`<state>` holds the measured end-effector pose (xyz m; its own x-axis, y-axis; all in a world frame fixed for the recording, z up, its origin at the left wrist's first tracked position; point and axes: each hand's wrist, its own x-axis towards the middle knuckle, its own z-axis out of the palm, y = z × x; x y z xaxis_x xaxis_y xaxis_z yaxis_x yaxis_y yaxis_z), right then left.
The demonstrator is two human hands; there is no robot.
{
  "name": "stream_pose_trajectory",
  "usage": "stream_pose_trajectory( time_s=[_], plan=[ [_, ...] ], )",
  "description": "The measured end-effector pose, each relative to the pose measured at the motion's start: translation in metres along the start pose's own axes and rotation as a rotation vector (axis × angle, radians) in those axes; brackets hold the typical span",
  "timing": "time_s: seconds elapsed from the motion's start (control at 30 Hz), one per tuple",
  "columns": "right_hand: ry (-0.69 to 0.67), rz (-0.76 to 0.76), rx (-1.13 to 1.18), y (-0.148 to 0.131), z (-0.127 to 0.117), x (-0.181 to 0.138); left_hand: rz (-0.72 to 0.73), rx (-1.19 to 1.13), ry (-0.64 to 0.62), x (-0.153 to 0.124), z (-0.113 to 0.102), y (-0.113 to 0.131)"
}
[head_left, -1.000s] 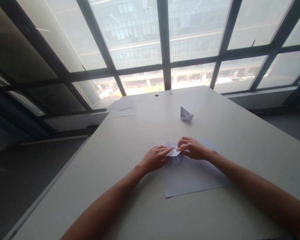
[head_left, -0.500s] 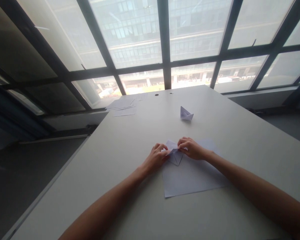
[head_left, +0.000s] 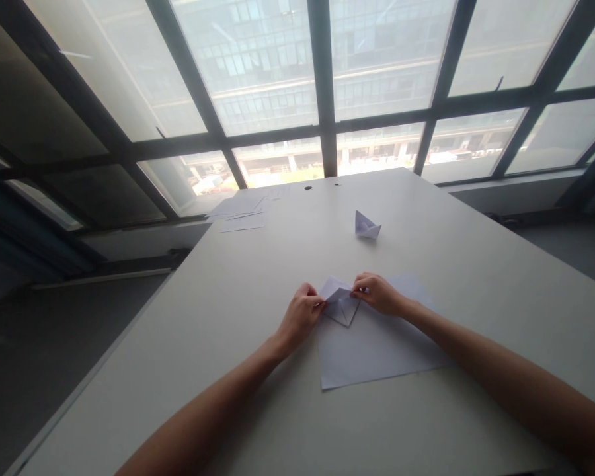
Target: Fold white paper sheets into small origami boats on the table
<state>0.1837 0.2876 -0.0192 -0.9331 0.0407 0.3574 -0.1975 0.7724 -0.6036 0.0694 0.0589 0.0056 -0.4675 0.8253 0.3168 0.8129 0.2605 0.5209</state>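
A folded white paper (head_left: pixel 340 305) lies partly over the upper left of a flat white sheet (head_left: pixel 377 350). My left hand (head_left: pixel 303 309) pinches its left corner between thumb and fingers. On the opposite side, my right hand (head_left: pixel 375 293) pinches the right corner, with the fingertips curled together. Between the hands the paper's upper flap stands slightly raised, and a crease runs down to its pointed lower tip. Farther off on the table sits a folded paper boat (head_left: pixel 367 226), touched by neither hand.
Several loose paper sheets (head_left: pixel 242 215) lie at the far left of the white table (head_left: pixel 218 317). A dark round cable hole (head_left: pixel 308 188) is near the far edge. Large framed windows (head_left: pixel 268 73) rise behind the table.
My left hand has drawn a little to the left, with its fingers now closed on the corner. More of the folded paper shows between my hands. My right hand stays nearly in place.
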Motion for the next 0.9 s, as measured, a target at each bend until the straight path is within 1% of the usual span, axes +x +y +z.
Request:
stream_pose_trajectory(
  time_s=[0.07,0.17,0.23,0.33,0.43,0.53,0.63,0.77,0.9],
  plan=[
    [-0.009,-0.003,-0.004,0.001,0.001,0.001,-0.027,-0.005,-0.018,0.000,-0.002,0.001],
    [-0.009,-0.029,-0.019,0.000,0.001,0.002,-0.026,-0.038,-0.037,0.002,-0.005,0.000],
    [-0.007,-0.033,-0.029,-0.001,0.002,0.003,-0.036,-0.014,-0.016,0.003,-0.006,-0.002],
    [-0.013,-0.018,-0.041,-0.004,0.003,0.006,-0.101,-0.006,0.019,0.004,-0.005,-0.005],
    [-0.028,0.039,-0.081,-0.007,0.002,0.011,-0.199,-0.116,0.017,0.006,-0.003,-0.008],
    [-0.071,0.136,-0.105,-0.009,0.000,0.020,-0.263,-0.180,0.031,0.008,-0.003,-0.010],
    [-0.099,0.209,-0.086,-0.011,-0.001,0.027,-0.273,-0.168,0.021,0.009,-0.005,-0.010],
    [-0.059,0.248,-0.088,-0.014,0.001,0.028,-0.271,-0.130,0.008,0.008,-0.006,-0.009],
    [-0.028,0.293,-0.120,-0.016,0.007,0.025,-0.315,-0.126,0.035,0.009,-0.002,-0.010]
  ],
)
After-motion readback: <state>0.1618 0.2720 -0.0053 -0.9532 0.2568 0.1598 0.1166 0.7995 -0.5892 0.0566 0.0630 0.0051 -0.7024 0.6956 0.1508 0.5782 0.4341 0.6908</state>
